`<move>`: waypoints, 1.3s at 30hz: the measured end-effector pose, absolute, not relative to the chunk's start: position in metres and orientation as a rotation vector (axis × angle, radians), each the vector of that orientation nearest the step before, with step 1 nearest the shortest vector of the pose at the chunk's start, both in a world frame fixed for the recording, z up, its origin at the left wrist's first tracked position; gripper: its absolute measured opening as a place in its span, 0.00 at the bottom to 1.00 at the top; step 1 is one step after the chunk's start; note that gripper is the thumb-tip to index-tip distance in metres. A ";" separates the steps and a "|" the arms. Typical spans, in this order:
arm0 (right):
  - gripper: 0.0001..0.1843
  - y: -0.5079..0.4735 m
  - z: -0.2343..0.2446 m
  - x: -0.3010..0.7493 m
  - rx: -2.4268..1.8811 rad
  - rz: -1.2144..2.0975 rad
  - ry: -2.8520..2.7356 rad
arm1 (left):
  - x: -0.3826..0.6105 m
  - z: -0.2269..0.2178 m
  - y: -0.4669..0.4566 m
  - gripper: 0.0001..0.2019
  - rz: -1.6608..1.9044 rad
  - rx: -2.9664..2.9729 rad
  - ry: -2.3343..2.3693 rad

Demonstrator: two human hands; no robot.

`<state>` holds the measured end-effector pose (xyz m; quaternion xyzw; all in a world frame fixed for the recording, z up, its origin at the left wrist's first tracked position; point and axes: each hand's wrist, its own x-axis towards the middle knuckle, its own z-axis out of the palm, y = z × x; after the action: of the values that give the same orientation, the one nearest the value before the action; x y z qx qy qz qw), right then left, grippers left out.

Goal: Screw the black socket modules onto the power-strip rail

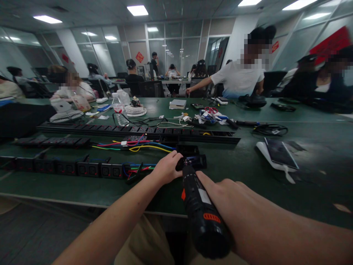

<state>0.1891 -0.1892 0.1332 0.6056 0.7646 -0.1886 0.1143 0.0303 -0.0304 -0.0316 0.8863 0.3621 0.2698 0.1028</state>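
My right hand [234, 198] is wrapped round a black electric screwdriver [200, 209] with orange markings, its tip pointing away from me onto a small black socket module [194, 161] on the green table [248, 162]. My left hand [167, 167] is closed on the left end of that module, beside the driver's tip. Red, blue and yellow wires [138, 145] run from the module area to the left. A row of black socket modules [63, 167] lies left of my left hand.
Long black power strips [138, 130] lie across the table beyond my hands. A tablet [280, 152] rests at the right, cables, scissors and a white box further back. Several people sit or stand around the far side and at other tables.
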 end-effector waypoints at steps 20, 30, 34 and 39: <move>0.39 -0.189 0.124 0.194 1.774 -0.547 2.299 | 0.031 -0.031 -0.030 0.15 0.777 2.596 1.071; 0.39 -0.189 0.126 0.194 1.791 -0.581 2.305 | 0.030 -0.032 -0.030 0.15 0.787 2.620 1.063; 0.38 -0.189 0.127 0.194 1.778 -0.565 2.318 | 0.030 -0.030 -0.032 0.14 0.773 2.624 1.068; 0.37 -0.188 0.131 0.190 1.787 -0.585 2.270 | 0.030 -0.031 -0.031 0.14 0.770 2.617 1.064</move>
<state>0.1902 -0.1881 0.1310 0.6033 0.7666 -0.1976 0.0968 0.0295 -0.0314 -0.0305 0.8887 0.3612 0.2615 0.1064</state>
